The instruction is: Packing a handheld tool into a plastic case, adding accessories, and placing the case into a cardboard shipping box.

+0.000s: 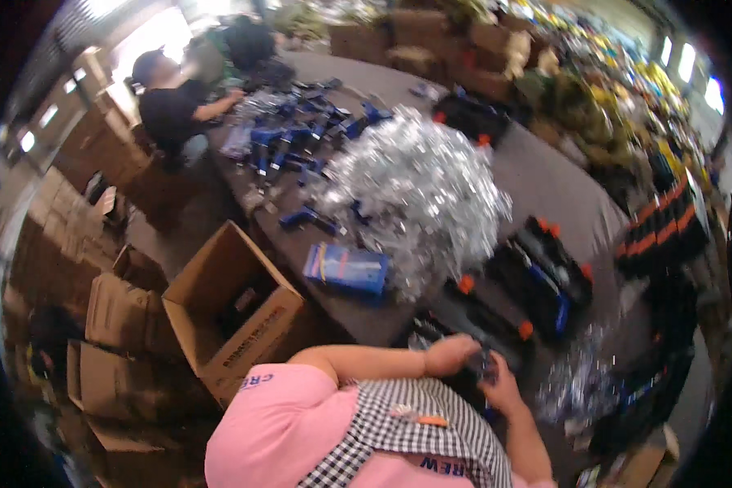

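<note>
My left hand (454, 355) and my right hand (502, 385) are close together in front of my apron, at the near edge of the table. Both have their fingers closed around a small dark object (485, 368), perhaps in clear plastic; its kind I cannot make out. Just beyond the hands lie black cases or pouches with orange ends (496, 319), one with a blue strip (559, 313). A large heap of clear plastic bags (419, 183) rises past them. Left of that heap sits a blue packet stack (346, 268) with a band around it.
An open cardboard box (236, 305) stands at my left, dark items inside. Blue-and-black tools (289, 134) are strewn over the far table, where another person (171, 106) works. More black-and-orange cases (663, 224) stand at right, near loose plastic bags (577, 382). Piled sacks (610, 114) line the back.
</note>
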{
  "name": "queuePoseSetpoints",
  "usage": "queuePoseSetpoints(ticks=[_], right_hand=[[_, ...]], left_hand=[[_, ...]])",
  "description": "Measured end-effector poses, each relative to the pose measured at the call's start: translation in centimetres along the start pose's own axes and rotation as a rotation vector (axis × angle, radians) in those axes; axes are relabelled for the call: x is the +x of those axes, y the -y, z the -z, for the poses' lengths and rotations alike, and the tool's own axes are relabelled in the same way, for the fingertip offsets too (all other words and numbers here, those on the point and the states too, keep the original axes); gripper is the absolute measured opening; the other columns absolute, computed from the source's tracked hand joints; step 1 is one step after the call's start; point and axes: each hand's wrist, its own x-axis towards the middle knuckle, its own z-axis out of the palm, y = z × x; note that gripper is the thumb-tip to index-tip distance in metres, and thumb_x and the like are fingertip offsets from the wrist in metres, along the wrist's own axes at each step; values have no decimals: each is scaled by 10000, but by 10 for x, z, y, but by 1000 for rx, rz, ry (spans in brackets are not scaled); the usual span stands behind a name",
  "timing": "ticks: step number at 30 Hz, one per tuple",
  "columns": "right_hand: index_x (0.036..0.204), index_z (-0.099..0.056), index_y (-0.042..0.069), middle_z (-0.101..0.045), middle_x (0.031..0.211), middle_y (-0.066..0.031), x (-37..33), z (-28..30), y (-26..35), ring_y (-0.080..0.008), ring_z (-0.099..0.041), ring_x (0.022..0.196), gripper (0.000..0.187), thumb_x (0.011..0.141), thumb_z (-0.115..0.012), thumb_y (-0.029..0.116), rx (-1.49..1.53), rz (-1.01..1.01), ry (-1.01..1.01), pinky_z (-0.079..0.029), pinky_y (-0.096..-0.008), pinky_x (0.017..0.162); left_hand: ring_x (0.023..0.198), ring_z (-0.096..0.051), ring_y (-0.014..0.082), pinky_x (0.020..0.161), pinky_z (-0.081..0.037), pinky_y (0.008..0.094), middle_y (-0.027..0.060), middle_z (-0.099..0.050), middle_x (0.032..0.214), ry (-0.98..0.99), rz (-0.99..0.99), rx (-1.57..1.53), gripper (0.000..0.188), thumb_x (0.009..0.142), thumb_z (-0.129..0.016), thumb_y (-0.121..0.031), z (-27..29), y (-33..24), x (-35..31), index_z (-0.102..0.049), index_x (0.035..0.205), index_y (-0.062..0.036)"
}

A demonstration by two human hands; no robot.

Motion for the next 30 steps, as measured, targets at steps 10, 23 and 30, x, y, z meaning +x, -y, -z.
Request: queuePoseSetpoints(ticks=[10,23,30], right_hand=[[1042,-603,91,-582,995,-73,-10,-33,-40,-292,-562,904,316,729,-607,45,-480,408,-410,-479,-409,781],[975,-652,115,-596,918,-84,-24,-58,-53,-290,-558,825,241,738,-608,119,-636,321,-355,-475,-412,692],[983,-641,86,-571,946,-86,-28,-55,-46,-287,-507,923,458,713,-675,455,-743,262,-198,-424,-448,796]], left_hand=[[950,-538,262,817,-451,385,67,-580,992,-4,-319,295,459,675,-716,-256,2,18,-7,-608,1094,-104],[839,-602,346,724,-498,447,150,-629,876,265,-37,67,268,823,-619,-347,-24,43,-38,-633,883,-86],[731,-550,247,609,-469,392,65,-556,733,87,-305,345,274,817,-613,-352,-13,31,-32,-629,709,-101]])
